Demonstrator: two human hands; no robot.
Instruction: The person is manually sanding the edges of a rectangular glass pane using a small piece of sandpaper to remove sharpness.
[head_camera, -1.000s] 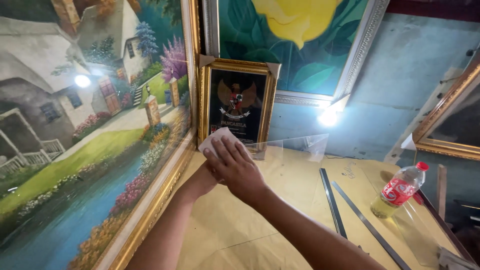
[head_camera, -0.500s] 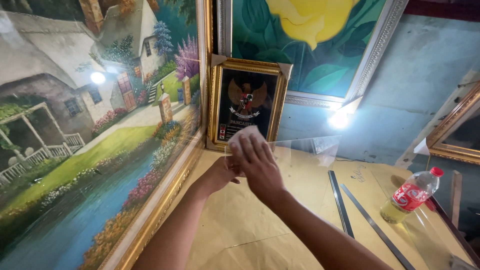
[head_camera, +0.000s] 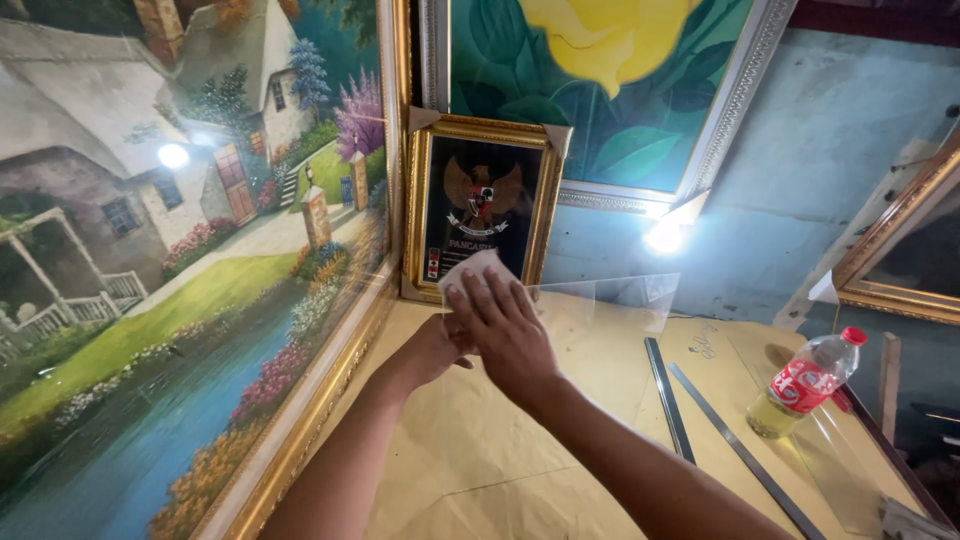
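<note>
Since half a second ago your hands have stayed in almost the same place on the glass sheet (head_camera: 590, 300), and the white cloth (head_camera: 468, 268) is still under your fingers. Your right hand (head_camera: 505, 330) lies flat with the fingers spread a little, and it presses the cloth against the upper part of the glass. Your left hand (head_camera: 435, 350) is partly hidden behind the right one; I cannot tell how far open it is. The glass stands on the tabletop (head_camera: 480, 450) and extends to the right of your hands. Just beyond your fingers stands a small gold frame (head_camera: 480, 200). Far to the right stands a plastic bottle (head_camera: 805, 385).
</note>
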